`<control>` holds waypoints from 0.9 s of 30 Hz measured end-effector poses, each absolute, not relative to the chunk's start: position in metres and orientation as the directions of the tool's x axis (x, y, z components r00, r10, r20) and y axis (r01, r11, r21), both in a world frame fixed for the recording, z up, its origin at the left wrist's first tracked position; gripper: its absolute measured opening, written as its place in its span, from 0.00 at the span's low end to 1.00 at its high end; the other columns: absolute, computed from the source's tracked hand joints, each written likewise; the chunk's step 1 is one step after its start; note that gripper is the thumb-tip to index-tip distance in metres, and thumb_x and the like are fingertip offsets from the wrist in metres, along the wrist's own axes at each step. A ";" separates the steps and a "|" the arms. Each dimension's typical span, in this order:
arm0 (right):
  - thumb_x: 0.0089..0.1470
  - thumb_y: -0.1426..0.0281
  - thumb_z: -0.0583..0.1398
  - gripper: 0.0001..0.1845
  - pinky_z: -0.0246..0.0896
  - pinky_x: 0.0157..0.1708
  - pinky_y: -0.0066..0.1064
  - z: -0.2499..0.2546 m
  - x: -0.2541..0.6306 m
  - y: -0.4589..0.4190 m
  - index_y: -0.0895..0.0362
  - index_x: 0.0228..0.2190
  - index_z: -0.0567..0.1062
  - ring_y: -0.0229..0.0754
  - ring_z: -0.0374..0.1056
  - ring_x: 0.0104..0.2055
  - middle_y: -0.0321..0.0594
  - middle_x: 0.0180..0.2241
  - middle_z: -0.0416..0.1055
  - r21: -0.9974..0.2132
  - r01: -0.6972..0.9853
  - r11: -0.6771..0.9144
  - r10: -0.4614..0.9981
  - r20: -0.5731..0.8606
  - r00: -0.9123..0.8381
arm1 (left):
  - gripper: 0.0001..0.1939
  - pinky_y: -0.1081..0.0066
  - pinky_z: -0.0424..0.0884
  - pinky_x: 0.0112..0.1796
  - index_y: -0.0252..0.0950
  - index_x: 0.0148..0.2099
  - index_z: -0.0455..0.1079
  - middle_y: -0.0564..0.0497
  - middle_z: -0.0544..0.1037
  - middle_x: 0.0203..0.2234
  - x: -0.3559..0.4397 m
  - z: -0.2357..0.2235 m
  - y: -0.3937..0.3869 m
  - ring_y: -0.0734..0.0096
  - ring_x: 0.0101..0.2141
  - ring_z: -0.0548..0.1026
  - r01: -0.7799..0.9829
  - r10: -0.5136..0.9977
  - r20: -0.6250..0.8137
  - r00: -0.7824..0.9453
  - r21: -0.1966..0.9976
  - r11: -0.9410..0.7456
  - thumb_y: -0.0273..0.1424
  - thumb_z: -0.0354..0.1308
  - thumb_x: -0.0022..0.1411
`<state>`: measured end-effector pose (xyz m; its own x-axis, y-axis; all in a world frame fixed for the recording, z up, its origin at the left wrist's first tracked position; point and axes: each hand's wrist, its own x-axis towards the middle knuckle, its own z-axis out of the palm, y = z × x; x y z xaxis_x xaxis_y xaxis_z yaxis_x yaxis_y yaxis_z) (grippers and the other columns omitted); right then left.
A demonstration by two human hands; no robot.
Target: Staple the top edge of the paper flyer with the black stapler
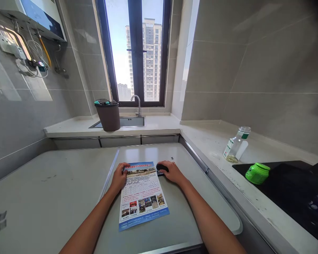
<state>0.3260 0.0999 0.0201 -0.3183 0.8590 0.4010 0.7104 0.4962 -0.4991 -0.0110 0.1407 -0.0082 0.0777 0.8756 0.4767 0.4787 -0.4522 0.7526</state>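
— Pressing down on the top left corner of the flyer [143, 192], the left hand [119, 178] lies with its fingers spread flat on the paper, gripping nothing. See it?

— Yes. And the right hand [171, 171]?

— Closed over a small black object [162, 168] at the flyer's top right corner. I cannot tell what the object is; the fingers cover most of it.

— Where does the flyer lie?

— Flat on the grey bench [69, 183], face up, lengthwise away from the person, between the two forearms.

— So which step is this, in your view?

— Steadying the sheet, I would judge, with the tool brought to its upper edge. Any next move would call for the left hand to keep the paper from sliding while the right works the object along or onto it.

— And farther out?

— To the right, a clear bottle [236, 145] stands on the white counter, with a green jar [257, 173] lying just beside the black hob [288, 190]. At the back, a brown bin [109, 115] stands at the sink [132, 121] under the window.
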 end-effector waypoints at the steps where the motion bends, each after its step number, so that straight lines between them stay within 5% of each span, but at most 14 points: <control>1: 0.62 0.70 0.61 0.22 0.55 0.51 0.39 0.020 0.325 0.100 0.45 0.56 0.73 0.47 0.70 0.52 0.38 0.48 0.77 -0.489 0.718 0.495 0.859 0.401 -0.319 | 0.15 0.61 0.70 0.49 0.40 0.46 0.73 0.46 0.74 0.49 -0.010 -0.008 0.140 0.56 0.53 0.72 0.473 0.876 0.474 0.086 0.754 -0.455 0.28 0.51 0.58; 7: 0.63 0.75 0.57 0.24 0.51 0.50 0.38 0.017 0.316 0.102 0.45 0.58 0.72 0.46 0.67 0.52 0.40 0.48 0.75 -0.422 0.796 0.435 0.876 0.404 -0.264 | 0.14 0.63 0.72 0.44 0.40 0.45 0.73 0.47 0.75 0.48 -0.006 -0.002 0.134 0.57 0.51 0.74 0.452 0.884 0.452 0.120 0.767 -0.454 0.28 0.52 0.57; 27: 0.64 0.74 0.56 0.22 0.49 0.49 0.40 0.015 0.307 0.101 0.43 0.56 0.71 0.47 0.65 0.50 0.40 0.48 0.75 -0.251 0.887 0.388 0.882 0.379 -0.279 | 0.15 0.61 0.72 0.47 0.39 0.44 0.73 0.47 0.75 0.48 -0.004 -0.003 0.132 0.57 0.51 0.74 0.447 0.899 0.422 0.118 0.786 -0.428 0.26 0.52 0.57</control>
